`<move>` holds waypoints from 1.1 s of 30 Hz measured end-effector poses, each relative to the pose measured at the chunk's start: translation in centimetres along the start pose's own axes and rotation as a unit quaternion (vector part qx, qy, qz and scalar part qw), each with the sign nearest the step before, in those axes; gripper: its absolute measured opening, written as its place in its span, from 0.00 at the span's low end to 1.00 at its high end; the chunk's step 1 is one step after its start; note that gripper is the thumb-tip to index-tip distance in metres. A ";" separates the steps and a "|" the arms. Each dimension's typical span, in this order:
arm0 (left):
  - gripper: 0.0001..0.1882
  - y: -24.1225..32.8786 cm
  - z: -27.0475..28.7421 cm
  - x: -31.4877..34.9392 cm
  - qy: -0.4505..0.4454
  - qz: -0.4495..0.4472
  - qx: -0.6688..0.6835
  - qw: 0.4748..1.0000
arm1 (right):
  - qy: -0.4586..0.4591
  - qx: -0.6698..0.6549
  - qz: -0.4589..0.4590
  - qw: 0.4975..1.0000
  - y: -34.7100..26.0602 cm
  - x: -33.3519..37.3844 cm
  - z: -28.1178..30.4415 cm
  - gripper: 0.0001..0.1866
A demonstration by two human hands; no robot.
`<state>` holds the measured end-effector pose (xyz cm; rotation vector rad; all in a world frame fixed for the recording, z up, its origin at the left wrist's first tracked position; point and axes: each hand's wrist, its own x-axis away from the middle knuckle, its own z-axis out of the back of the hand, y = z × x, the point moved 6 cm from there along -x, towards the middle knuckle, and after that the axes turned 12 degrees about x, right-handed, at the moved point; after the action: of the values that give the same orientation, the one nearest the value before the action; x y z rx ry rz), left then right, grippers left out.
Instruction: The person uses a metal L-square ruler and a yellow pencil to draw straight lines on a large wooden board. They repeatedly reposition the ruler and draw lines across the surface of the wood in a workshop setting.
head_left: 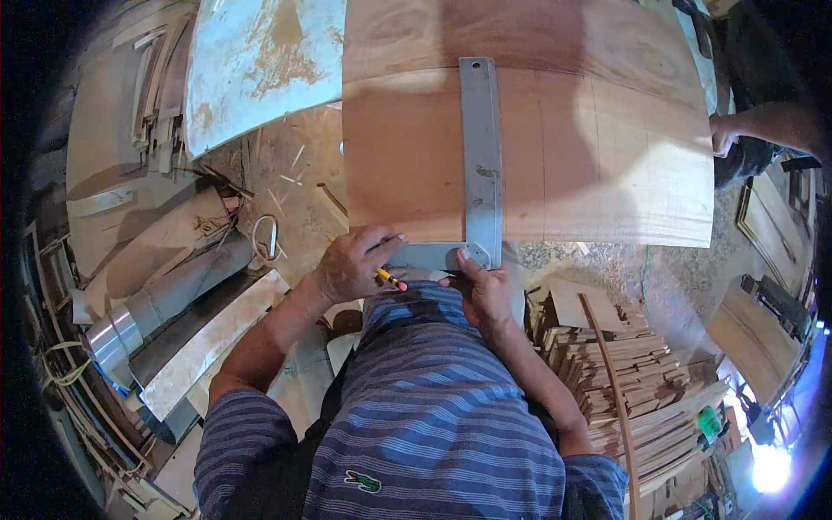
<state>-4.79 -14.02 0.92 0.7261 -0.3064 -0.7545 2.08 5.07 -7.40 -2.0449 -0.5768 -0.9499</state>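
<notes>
A metal try square (pixel 482 156) lies flat on a wooden board (pixel 403 156), its long blade running away from me and its short arm along the board's near edge. My right hand (pixel 487 299) grips the square's corner, thumb on top and fingers underneath. At the short arm's left end, my left hand (pixel 347 262) rests its fingers near the edge. A yellow pencil (pixel 386 276) is held in that hand, pointing across the palm. Several faint lines mark the board to the right of the blade.
Another person's hand (pixel 724 136) is at the board's right edge. A pale, dusty sheet (pixel 260 74) stands at the far left. Below it lies a grey pipe (pixel 169 286). Stacked wood pieces (pixel 637 390) and a long thin strip (pixel 614 390) are at the near right.
</notes>
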 end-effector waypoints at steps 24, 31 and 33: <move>0.32 -0.9 -0.7 0.5 0.003 0.015 0.006 1.000 | -0.045 0.061 0.009 0.997 -0.1 -0.2 0.2 0.10; 0.33 -1.4 -1.0 0.9 0.010 0.008 -0.005 1.000 | -0.074 0.019 0.016 0.997 -0.4 0.0 -0.2 0.08; 0.33 -1.3 -1.0 0.9 0.003 0.009 -0.006 1.000 | -0.069 0.022 0.016 0.997 -0.2 -0.1 -0.1 0.08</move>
<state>-4.30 -14.83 -0.69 0.7128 -0.3015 -0.7364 1.88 5.14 -7.31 -2.0848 -0.6313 -0.7752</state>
